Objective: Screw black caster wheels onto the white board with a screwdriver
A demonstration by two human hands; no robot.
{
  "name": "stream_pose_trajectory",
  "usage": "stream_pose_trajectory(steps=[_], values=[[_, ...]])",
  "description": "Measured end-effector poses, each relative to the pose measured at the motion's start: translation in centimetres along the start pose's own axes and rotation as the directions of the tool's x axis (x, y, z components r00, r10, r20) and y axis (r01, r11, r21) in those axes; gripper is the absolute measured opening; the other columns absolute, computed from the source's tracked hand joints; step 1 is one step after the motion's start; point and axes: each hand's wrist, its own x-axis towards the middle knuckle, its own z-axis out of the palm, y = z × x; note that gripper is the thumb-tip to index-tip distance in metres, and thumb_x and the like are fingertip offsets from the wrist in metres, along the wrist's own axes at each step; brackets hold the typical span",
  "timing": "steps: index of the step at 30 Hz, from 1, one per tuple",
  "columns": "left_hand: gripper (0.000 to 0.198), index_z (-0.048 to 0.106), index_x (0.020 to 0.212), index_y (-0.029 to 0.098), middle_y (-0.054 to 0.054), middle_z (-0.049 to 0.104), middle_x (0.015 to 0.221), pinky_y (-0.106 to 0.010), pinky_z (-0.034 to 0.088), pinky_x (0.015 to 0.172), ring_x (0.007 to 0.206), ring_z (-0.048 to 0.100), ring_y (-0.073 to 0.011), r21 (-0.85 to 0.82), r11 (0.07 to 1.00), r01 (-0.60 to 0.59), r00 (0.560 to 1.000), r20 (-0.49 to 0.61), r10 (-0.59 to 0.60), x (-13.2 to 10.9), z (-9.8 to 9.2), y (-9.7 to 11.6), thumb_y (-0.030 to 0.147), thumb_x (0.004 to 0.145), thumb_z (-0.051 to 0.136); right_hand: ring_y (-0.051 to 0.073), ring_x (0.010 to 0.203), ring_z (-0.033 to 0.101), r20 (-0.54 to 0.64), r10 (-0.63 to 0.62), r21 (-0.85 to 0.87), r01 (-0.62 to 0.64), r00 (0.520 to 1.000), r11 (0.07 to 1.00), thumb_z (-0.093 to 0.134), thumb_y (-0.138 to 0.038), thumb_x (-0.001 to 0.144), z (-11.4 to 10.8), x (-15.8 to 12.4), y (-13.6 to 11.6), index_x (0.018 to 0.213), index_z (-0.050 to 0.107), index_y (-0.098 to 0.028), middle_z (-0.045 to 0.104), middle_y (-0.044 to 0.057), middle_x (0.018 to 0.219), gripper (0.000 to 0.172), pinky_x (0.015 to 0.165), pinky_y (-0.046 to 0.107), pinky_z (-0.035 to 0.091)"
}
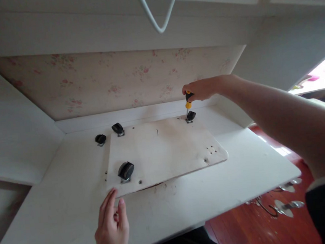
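Note:
A white board (165, 148) lies flat on the white desk, with caster wheels on three of its corners. My right hand (201, 89) grips a yellow and black screwdriver (188, 103), its shaft pointing down beside the far right caster (191, 115). Another caster (118, 129) stands at the far left corner and a third (126, 171) at the near left. At the near right corner only screw holes show. My left hand (112, 224) is open, its fingertips at the board's near left corner. A loose caster (100, 139) lies left of the board.
The desk (187, 200) has side panels and a flowered back wall (112, 80). A white bent rod (160, 26) hangs overhead. Small screws (106, 176) lie left of the board. A chandelier (282, 207) rests on the red floor at the right.

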Motion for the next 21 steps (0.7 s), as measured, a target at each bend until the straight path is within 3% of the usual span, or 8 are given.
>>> stream_pose_trajectory(steps=[3, 6, 10, 13, 16, 21], values=[[0.037, 0.059, 0.127, 0.018, -0.013, 0.063, 0.128, -0.025, 0.052, 0.06, 0.074, 0.066, -0.0146, 0.006, 1.0, -0.023, 1.0, -0.005, 0.023, -0.1, 0.1, 0.0, 0.033, 0.094, 0.054, 0.028, 0.076, 0.065, -0.03, 0.136, -0.103, -0.138, 0.99, 0.985, 0.054, -0.061, 0.087, -0.1, 0.0, -0.2, 0.119, 0.061, -0.021, 0.069, 0.012, 0.084, 0.052, 0.07, 0.041, 0.043], [0.038, 0.059, 0.127, 0.018, -0.014, 0.063, 0.128, -0.025, 0.052, 0.058, 0.074, 0.067, -0.0151, 0.0, 1.0, -0.015, 1.0, -0.006, 0.015, -0.2, 0.1, -0.1, 0.034, 0.094, 0.054, 0.036, 0.09, 0.064, -0.139, 0.229, -0.138, -0.248, 0.964, 0.959, 0.047, -0.074, 0.082, -0.2, 0.0, -0.7, 0.113, 0.065, -0.019, 0.068, 0.018, 0.092, 0.065, 0.072, 0.045, 0.042], [0.038, 0.06, 0.127, 0.018, -0.014, 0.063, 0.129, -0.025, 0.052, 0.059, 0.073, 0.067, -0.0153, -0.02, 1.0, 0.001, 1.0, 0.001, -0.001, -0.2, 0.0, 0.0, 0.036, 0.093, 0.055, 0.029, 0.083, 0.064, -0.058, 0.133, -0.007, -0.133, 0.989, 0.991, 0.054, -0.063, 0.085, 0.2, 0.3, -0.1, 0.139, 0.047, -0.023, 0.07, 0.013, 0.094, 0.068, 0.072, 0.041, 0.043], [0.038, 0.06, 0.126, 0.018, -0.014, 0.063, 0.129, -0.025, 0.052, 0.059, 0.073, 0.066, -0.015, -0.022, 1.0, 0.001, 1.0, 0.001, -0.001, -0.2, -0.1, 0.0, 0.036, 0.093, 0.055, 0.023, 0.071, 0.063, 0.051, 0.025, 0.047, -0.027, 0.998, 0.999, 0.058, -0.051, 0.086, 0.2, 0.4, 0.9, 0.139, 0.045, -0.026, 0.071, 0.008, 0.089, 0.06, 0.068, 0.037, 0.043], [0.038, 0.06, 0.126, 0.017, -0.014, 0.063, 0.129, -0.025, 0.052, 0.059, 0.071, 0.065, -0.0141, -0.021, 1.0, -0.007, 1.0, -0.002, 0.006, -0.2, 0.0, 0.1, 0.035, 0.093, 0.055, 0.022, 0.066, 0.063, 0.068, 0.065, -0.033, -0.063, 0.996, 0.997, 0.057, -0.055, 0.085, -0.2, 0.3, 0.9, 0.129, 0.055, -0.024, 0.07, 0.008, 0.084, 0.053, 0.064, 0.036, 0.043], [0.038, 0.059, 0.127, 0.016, -0.015, 0.064, 0.127, -0.025, 0.052, 0.059, 0.07, 0.064, -0.0139, -0.009, 1.0, -0.026, 0.999, -0.026, 0.026, 0.0, 0.1, 0.4, 0.034, 0.093, 0.055, 0.033, 0.078, 0.066, -0.059, 0.195, -0.188, -0.203, 0.979, 0.961, 0.049, -0.075, 0.08, -1.2, 0.4, -1.3, 0.11, 0.067, -0.015, 0.07, 0.018, 0.087, 0.07, 0.063, 0.041, 0.043]])
